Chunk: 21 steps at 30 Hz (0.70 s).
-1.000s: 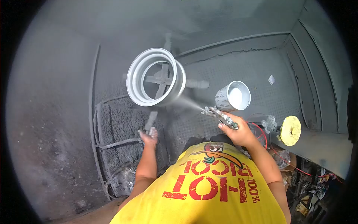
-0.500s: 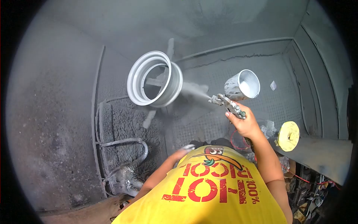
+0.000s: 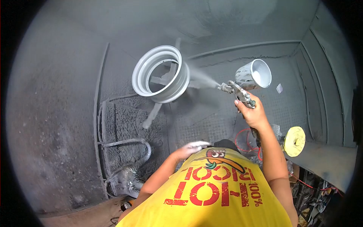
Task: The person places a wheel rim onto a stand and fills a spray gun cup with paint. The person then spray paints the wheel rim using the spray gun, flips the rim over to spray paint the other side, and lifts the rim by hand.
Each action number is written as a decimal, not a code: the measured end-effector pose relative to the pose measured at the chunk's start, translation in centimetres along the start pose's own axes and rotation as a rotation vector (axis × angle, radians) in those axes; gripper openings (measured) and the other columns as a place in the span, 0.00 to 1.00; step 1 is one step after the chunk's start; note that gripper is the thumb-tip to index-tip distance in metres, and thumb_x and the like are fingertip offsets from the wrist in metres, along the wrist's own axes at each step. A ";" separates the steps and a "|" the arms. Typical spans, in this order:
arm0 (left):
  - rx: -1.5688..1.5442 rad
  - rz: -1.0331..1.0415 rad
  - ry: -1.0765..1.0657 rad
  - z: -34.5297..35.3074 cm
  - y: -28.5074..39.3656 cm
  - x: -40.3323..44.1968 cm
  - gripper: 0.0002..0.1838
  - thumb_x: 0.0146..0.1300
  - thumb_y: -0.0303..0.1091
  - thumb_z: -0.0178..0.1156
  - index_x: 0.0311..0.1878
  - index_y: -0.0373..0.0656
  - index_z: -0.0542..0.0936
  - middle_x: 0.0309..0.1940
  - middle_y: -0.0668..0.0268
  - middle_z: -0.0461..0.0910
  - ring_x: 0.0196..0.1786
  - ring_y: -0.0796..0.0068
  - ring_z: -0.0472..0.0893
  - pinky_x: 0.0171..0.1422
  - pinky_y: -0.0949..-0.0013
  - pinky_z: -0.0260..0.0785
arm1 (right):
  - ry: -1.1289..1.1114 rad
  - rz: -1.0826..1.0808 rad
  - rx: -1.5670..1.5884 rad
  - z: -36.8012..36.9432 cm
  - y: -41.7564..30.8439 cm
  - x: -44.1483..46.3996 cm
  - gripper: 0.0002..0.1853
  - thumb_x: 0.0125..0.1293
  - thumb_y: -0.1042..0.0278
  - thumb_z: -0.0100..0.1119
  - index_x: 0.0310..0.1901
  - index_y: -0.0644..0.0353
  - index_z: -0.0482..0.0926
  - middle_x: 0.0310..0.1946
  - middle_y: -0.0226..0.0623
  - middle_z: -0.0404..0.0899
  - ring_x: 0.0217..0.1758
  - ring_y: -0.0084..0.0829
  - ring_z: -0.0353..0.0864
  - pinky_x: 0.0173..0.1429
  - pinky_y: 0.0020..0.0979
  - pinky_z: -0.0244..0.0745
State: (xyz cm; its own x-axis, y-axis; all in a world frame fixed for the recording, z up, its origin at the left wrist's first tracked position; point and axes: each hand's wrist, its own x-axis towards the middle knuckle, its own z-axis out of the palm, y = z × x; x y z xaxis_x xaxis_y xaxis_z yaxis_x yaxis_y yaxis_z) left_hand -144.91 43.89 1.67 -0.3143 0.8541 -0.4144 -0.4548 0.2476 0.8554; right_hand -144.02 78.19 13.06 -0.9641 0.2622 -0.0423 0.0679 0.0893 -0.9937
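Grips a paint-crusted, silver-grey metal spray gun (image 3: pixel 242 92) in the right hand (image 3: pixel 254 111), fingers wrapped around the handle. Cannot see the trigger finger clearly. Carries a round, open-topped, whitish cup with dark grey streaks (image 3: pixel 245 75) just above, apparently attached to the gun and pale inside. Sends a fine, whitish fan of spray (image 3: pixel 204 76) leftward and slightly upward, onto the outer right side of a wide, silvery-white, ring-shaped wheel rim (image 3: pixel 184 77). Placed left of centre, well apart from the nozzle, over a grey, thickly coated, cross-shaped stand (image 3: pixel 153 115), with the opening in plain view.

Compared with a second ago, aims higher along the rim's side, with the gun now farther up and right in view. Probably means a different stretch of outer wall now receiving the mist. Cannot tell any turning of the rim.

No longer reaches toward the stand's lower arm with the left hand (image 3: pixel 188 150); now holds it at the waist, beside the edge of a bright yellow printed T-shirt (image 3: pixel 211 185), white-dusted fingers extended and loose, grasping nothing visible. Seems to leave the spraying to the right hand alone.
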 end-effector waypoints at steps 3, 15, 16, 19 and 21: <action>-0.285 -0.201 -0.073 2.4 1.8 -0.7 0.28 0.81 0.45 0.42 0.76 0.40 0.65 0.74 0.59 0.67 0.73 0.68 0.68 0.78 0.65 0.57 | 0.060 -0.033 -0.030 -0.1 0.9 0.6 0.20 0.67 0.69 0.65 0.60 0.63 0.80 0.27 0.22 0.76 0.30 0.16 0.70 0.37 0.23 0.68; -0.076 -0.166 -0.175 1.1 3.5 -1.5 0.32 0.79 0.47 0.45 0.78 0.36 0.59 0.76 0.57 0.63 0.76 0.64 0.63 0.80 0.63 0.52 | -0.434 0.335 0.173 1.7 2.3 -5.0 0.27 0.71 0.60 0.64 0.68 0.58 0.73 0.36 0.27 0.82 0.35 0.16 0.78 0.29 0.23 0.74; -0.101 -0.177 -0.156 1.3 3.5 -1.5 0.32 0.79 0.47 0.45 0.78 0.36 0.59 0.75 0.57 0.64 0.76 0.64 0.64 0.80 0.63 0.52 | -0.462 0.332 0.144 2.1 2.3 -5.3 0.24 0.69 0.63 0.64 0.65 0.61 0.76 0.37 0.32 0.85 0.35 0.20 0.80 0.34 0.26 0.76; -0.115 -0.188 -0.144 1.2 3.1 -1.4 0.31 0.79 0.46 0.45 0.77 0.38 0.61 0.75 0.59 0.64 0.75 0.66 0.64 0.80 0.64 0.52 | -0.202 -0.185 -0.028 4.4 5.1 -5.7 0.24 0.67 0.66 0.66 0.62 0.63 0.77 0.39 0.41 0.87 0.37 0.28 0.83 0.43 0.31 0.79; -0.107 -0.180 -0.149 0.9 2.6 -1.3 0.30 0.80 0.47 0.44 0.77 0.40 0.62 0.74 0.60 0.65 0.75 0.67 0.64 0.79 0.64 0.52 | -0.209 -0.031 -0.015 3.7 4.3 -5.8 0.22 0.65 0.68 0.66 0.60 0.65 0.78 0.42 0.47 0.86 0.42 0.34 0.85 0.52 0.34 0.78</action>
State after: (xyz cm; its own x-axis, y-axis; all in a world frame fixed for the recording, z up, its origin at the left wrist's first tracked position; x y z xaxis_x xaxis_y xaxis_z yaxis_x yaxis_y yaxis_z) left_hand -144.93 43.82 4.70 -0.0981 0.8606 -0.4998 -0.5808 0.3583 0.7310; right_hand -139.09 73.46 8.68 -0.9980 0.0543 -0.0338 0.0396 0.1093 -0.9932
